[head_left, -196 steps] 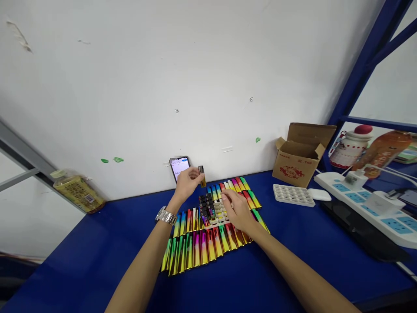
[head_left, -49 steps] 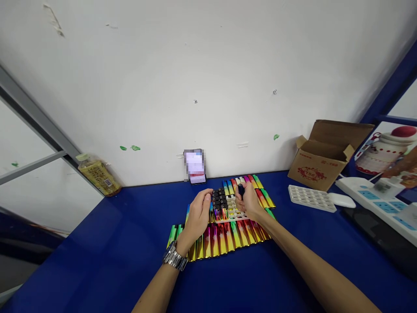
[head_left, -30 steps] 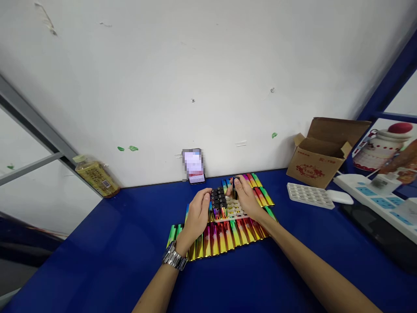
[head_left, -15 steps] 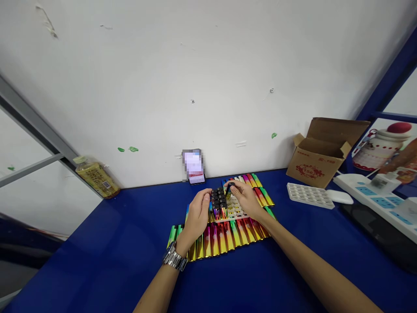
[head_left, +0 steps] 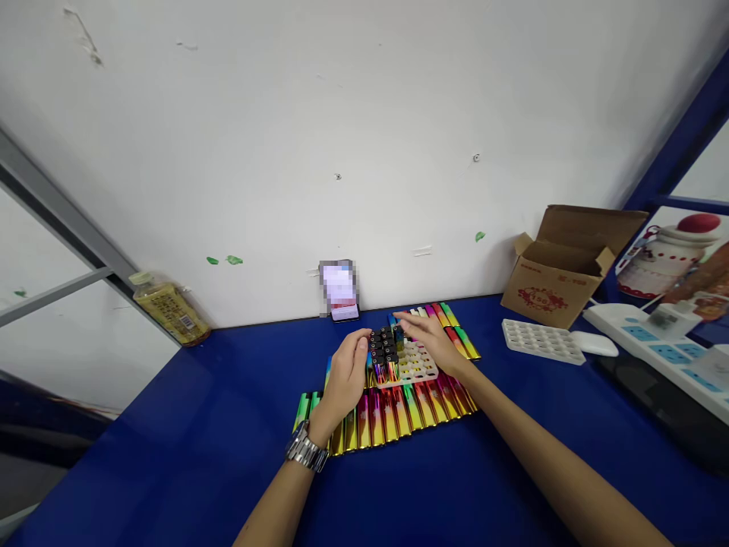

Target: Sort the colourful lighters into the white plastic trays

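A white tray [head_left: 418, 366] with rows of holes rests among the shiny pieces in the middle of the table. Its left columns hold several upright lighters [head_left: 392, 370] with black tops and metallic, coloured bodies. My left hand [head_left: 345, 372], a steel watch on its wrist, closes around the tray's left side; some of its fingers are hidden. Over the back right of the tray, my right hand [head_left: 433, 343] has its fingers stretched out, the tips beside a black top in the third column. Nothing shows gripped in it. Rows of rainbow-coloured metallic lighters [head_left: 390, 416] lie in front, and more lie behind.
Against the wall leans a phone [head_left: 345, 312]. An open cardboard box [head_left: 538, 292], a second white tray [head_left: 538, 342], a white rounded object [head_left: 595, 343] and a power strip [head_left: 664, 349] stand at the right. A yellow bottle [head_left: 171, 311] is at the left.
The black-topped lighter that my right hand held tilted above the tray now stands in it, in the third column. My right fingers have let go and straightened. My left hand stays put.
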Demonstrator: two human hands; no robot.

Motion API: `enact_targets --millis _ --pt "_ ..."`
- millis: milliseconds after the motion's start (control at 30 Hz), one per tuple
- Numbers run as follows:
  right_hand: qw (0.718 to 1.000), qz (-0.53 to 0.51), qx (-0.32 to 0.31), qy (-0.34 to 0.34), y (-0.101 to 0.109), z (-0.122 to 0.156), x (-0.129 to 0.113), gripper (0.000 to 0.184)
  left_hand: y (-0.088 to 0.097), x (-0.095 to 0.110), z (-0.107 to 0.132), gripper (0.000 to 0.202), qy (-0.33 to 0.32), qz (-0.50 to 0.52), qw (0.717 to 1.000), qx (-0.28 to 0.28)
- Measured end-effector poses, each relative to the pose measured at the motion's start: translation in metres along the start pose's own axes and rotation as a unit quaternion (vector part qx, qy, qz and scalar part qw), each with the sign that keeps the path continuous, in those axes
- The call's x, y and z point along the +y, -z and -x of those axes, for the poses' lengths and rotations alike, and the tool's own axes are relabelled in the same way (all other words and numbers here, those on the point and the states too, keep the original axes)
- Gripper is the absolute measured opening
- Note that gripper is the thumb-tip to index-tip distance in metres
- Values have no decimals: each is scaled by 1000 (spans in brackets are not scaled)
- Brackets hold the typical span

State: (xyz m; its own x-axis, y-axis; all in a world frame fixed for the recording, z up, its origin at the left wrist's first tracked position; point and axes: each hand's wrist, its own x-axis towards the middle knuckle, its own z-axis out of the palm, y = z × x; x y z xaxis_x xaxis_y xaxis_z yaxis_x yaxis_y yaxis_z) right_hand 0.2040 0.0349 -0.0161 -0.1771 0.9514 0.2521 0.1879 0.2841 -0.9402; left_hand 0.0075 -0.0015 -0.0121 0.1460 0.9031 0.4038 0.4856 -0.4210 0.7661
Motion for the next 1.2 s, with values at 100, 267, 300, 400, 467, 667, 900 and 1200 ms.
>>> enact_targets --millis 100,267,300,400,467,667,900,1200 --pt "993 106 53 -14 3 -15 1 43 0 0 0 39 2 -2 1000 -1" --pt "921 386 -39 -36 -1 -49 7 29 1 1 0 39 2 -2 1000 -3" --pt "916 398 -38 -39 -3 -56 9 24 1 1 0 38 2 -2 1000 -4" --pt "908 415 -27 -44 -11 -72 16 19 1 1 0 38 -4 1 1000 -4" --pt "907 417 -29 -43 -17 -80 20 24 1 0 0 38 -7 2 1000 -3" --pt "924 381 -31 -29 -22 -84 20 35 1 0 0 38 -5 2 1000 -4" --pt "981 142 115 61 -5 -50 -2 20 1 1 0 38 -1 -2 1000 -1" --pt "968 -190 161 -11 -8 -6 -11 7 0 -1 0 40 -1 -1 1000 0"
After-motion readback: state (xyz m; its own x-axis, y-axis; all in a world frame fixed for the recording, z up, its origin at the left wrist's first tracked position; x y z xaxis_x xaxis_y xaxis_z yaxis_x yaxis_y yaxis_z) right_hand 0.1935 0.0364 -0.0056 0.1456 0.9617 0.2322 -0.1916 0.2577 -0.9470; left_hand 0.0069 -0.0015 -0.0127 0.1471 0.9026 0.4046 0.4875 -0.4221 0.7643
